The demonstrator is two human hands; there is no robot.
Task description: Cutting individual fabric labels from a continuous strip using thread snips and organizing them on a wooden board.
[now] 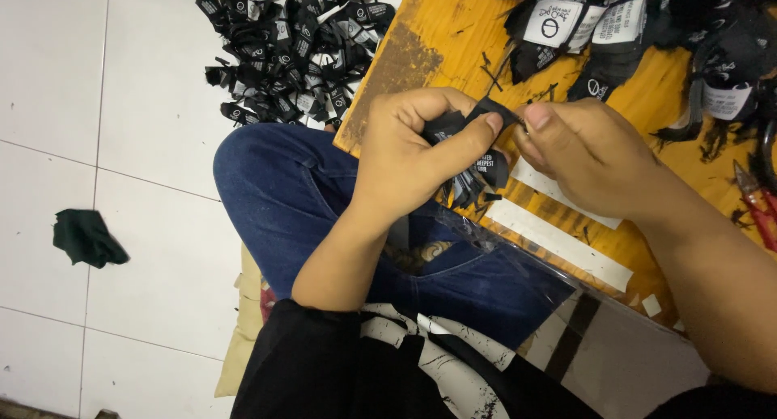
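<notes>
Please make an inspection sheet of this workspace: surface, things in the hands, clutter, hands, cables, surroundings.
Surface: orange wooden board, worn and scuffed, with white strips lying on it.
Job's things: bunch of black fabric labels held between both hands.
Clutter: label pile on floor; more labels on board; red-handled tool at the right edge; dark cloth scrap on the tiles.
Grippers: left hand clasps the bunch; right hand pinches one label's end.
Cables: nothing seen.
Surroundings: white tiled floor; person sits in blue jeans; clear plastic sheet by the knee.
</notes>
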